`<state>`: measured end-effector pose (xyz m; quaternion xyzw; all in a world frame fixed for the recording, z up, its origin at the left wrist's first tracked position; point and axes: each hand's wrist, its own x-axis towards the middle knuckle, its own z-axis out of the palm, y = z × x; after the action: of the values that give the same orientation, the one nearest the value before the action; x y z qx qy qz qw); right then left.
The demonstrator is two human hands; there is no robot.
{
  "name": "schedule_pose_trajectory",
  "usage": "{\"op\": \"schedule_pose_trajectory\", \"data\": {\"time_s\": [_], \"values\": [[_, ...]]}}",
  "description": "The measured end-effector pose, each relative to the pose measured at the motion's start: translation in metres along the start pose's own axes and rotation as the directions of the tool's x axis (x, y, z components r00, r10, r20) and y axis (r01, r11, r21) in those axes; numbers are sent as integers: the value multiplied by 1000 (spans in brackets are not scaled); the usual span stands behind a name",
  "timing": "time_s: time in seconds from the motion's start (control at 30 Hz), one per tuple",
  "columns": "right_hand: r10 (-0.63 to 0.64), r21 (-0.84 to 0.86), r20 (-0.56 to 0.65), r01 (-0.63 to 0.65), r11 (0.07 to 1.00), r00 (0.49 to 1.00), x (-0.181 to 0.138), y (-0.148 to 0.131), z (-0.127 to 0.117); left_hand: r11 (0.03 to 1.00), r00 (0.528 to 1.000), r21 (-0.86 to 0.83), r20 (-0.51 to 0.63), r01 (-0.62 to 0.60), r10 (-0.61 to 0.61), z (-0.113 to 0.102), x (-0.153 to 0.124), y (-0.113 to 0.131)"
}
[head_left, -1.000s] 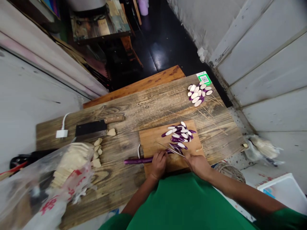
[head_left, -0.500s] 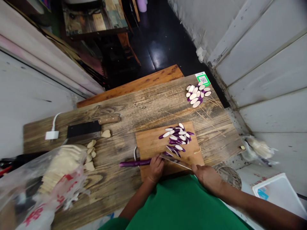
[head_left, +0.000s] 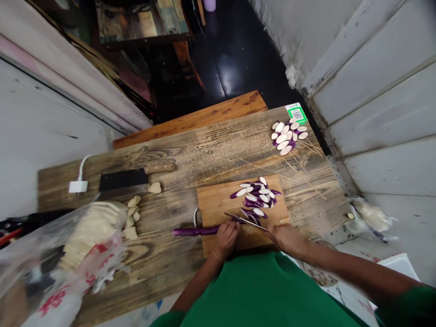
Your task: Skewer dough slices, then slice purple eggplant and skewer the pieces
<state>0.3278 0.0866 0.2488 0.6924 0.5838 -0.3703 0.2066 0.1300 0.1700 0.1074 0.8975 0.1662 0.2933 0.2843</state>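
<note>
My left hand (head_left: 227, 238) is closed around a long purple eggplant (head_left: 194, 231), which lies across the left edge of the wooden cutting board (head_left: 214, 200). In my right hand (head_left: 284, 238) is the handle of a knife (head_left: 248, 221); its blade slants over the eggplant's right end, just beyond my left fingers. Oval eggplant slices (head_left: 262, 198) with white faces and purple skin lie on the board above the blade. Whether the edge touches the eggplant I cannot tell.
More eggplant slices (head_left: 286, 136) sit at the table's far right, beside thin skewers (head_left: 308, 181) and a green QR card (head_left: 296, 113). Leftward lie a cleaver (head_left: 124, 180), pale pieces (head_left: 133, 213), a white charger (head_left: 78, 186) and a plastic bag of pale slices (head_left: 91, 231).
My right hand and the knife have moved up and left, and the blade now lies across the eggplant's end. My left hand still holds the eggplant. The view has shifted slightly.
</note>
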Motion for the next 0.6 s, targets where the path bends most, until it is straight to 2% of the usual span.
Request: {"op": "schedule_pose_trajectory", "data": {"time_s": [0.13, 0.2, 0.33, 0.47, 0.6], "values": [[18, 3, -54, -18, 1000, 998, 46, -31, -5, 1000, 999, 10, -31, -29, 29, -3, 2, 2], [37, -1, -80, -37, 999, 996, 55, -39, -9, 999, 999, 1, -22, -35, 35, -6, 2, 3], [80, -19, -109, -83, 996, 991, 35, -34, -12, 998, 998, -33, 18, -57, 58, -14, 2, 4], [40, -50, -86, -45, 998, 995, 0, -25, -6, 998, 999, -53, 5, -39, 40, -16, 3, 5], [21, -115, -71, -29, 993, 997, -12, -22, 0, 998, 999, -53, 29, -40, 42, -19, 0, 3]]}}
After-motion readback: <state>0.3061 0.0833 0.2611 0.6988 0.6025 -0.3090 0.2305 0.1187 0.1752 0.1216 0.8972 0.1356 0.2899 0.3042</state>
